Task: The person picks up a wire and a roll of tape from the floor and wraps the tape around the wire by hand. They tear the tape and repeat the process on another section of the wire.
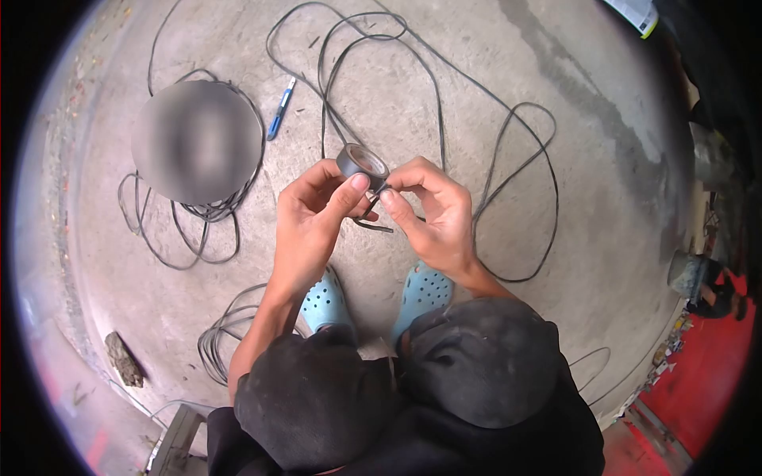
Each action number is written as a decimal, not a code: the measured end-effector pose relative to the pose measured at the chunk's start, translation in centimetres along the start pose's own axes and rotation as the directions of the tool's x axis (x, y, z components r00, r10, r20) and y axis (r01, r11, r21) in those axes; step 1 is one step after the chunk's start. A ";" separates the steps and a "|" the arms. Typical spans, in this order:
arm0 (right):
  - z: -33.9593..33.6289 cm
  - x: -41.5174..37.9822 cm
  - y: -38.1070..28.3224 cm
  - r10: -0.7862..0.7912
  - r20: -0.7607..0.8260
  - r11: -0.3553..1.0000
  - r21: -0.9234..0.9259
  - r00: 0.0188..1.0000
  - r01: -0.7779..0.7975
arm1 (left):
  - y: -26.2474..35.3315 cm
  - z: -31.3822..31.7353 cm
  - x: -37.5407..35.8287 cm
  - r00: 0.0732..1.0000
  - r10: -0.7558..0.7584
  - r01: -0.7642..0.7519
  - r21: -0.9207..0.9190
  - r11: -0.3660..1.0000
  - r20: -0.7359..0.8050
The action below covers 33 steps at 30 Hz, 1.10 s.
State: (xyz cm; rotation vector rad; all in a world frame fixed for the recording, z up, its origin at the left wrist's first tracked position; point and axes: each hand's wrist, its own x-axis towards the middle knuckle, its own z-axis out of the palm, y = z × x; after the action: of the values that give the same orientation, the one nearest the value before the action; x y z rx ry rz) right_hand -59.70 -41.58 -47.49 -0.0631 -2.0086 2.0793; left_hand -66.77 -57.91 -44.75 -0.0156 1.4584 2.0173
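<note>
Tape roll sits pinched in the left hand; right hand pinches its loose end, barely peeled; cable on the floor lies unwrapped.

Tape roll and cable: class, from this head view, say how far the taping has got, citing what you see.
Done: nothing on the cable looks wrapped yet; it lies in loose loops on the concrete floor. In hand: the left hand holds the tape roll, while the right hand pinches a short dark strip at its edge. Left: the wrapping itself. A blue pen-like tool lies unused nearby.
</note>
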 end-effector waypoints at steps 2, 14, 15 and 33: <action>0.4 0.2 -0.3 0.025 -0.037 0.999 0.043 0.999 -0.023 | -0.6 -0.2 0.4 0.998 0.061 -0.061 -0.051 0.997 -0.012; 1.3 1.3 -0.1 0.057 -0.188 0.982 0.190 0.980 -0.020 | -1.6 1.4 -0.1 0.903 0.423 -0.420 0.052 0.906 -0.073; 1.4 1.2 0.2 0.042 -0.196 0.983 0.185 0.980 -0.005 | -1.6 1.4 -0.1 0.905 0.419 -0.416 0.050 0.908 -0.075; 1.5 1.2 0.2 0.037 -0.281 0.984 0.175 0.959 0.013 | -2.1 1.1 0.3 0.886 0.457 -0.450 0.103 0.887 -0.072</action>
State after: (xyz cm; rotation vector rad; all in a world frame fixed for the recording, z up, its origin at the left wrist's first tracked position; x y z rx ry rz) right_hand -61.21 -42.84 -47.43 -0.3236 -1.6565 2.1072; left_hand -65.60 -56.40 -46.20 0.2985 1.7294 2.3460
